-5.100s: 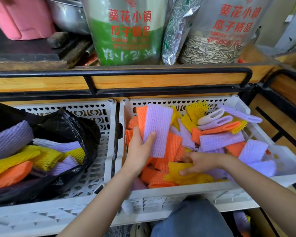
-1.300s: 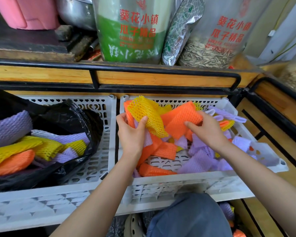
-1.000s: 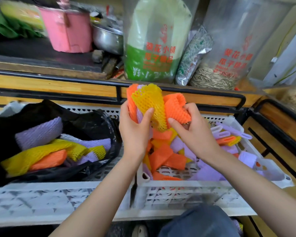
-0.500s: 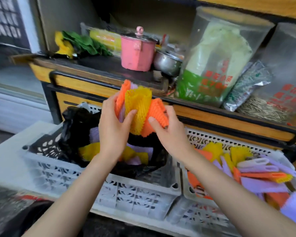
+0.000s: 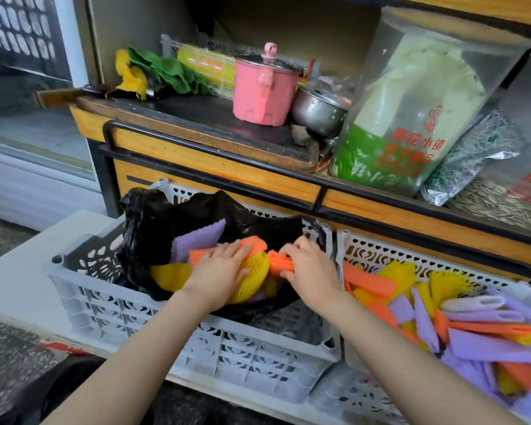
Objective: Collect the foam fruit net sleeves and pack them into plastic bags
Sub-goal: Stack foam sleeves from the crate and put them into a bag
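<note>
Sleeves (image 5: 253, 265) now lowered, seemingly inside bag (image 5: 154, 228)

Half a second ago I held the bunch of sleeves up in the air, level with the wooden shelf edge; now both my hands are down inside the black bag (image 5: 154, 228) in the left crate (image 5: 105, 305). My left hand (image 5: 218, 271) lies flat on the yellow sleeve (image 5: 253, 273), pressing the bunch onto those already there. My right hand (image 5: 307, 268) has closed round the orange sleeve (image 5: 278, 262) at the bag's right edge. Five seconds ago I was picking through the right crate (image 5: 411, 256), which now has fewer sleeves and sits off to my right
</note>
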A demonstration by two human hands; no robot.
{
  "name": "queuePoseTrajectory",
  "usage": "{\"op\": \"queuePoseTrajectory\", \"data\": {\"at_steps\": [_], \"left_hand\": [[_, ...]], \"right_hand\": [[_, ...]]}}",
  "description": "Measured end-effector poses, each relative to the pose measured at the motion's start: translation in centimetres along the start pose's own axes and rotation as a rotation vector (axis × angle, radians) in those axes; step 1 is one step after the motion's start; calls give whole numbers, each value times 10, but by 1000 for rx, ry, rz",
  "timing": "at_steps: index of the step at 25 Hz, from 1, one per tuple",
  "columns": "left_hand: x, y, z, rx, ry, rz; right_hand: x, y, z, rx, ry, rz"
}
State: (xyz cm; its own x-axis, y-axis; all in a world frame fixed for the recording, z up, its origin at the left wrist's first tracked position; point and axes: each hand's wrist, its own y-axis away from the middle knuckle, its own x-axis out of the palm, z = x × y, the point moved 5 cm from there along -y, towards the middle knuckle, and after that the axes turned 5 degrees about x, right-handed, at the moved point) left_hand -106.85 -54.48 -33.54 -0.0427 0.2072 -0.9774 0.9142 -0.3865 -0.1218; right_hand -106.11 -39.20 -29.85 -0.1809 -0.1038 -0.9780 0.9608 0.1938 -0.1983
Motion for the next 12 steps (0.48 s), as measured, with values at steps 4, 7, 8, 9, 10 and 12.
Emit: {"op": "queuePoseTrajectory", "data": {"at_steps": [4,7,8,9,10,12], "left_hand": [[12,3,-1,-23,-12,156],[-5,3,-10,-54,-54,113],[-16,3,-16,-56,-65,31],[-29,2,-24,-32,-51,-99],[-42,2,-36,17,-4,-237],[-62,-1,-71,189,121,-461]], "right_hand": [[9,12,-1,-94,-33,163],[4,32,-6,-210,-88,225],[-3,40,-11,-235,-131,187],[-12,49,-19,-242,-177,132],[-20,58,-31,-228,-224,80],[-30,76,-66,-125,-334,23]]}}
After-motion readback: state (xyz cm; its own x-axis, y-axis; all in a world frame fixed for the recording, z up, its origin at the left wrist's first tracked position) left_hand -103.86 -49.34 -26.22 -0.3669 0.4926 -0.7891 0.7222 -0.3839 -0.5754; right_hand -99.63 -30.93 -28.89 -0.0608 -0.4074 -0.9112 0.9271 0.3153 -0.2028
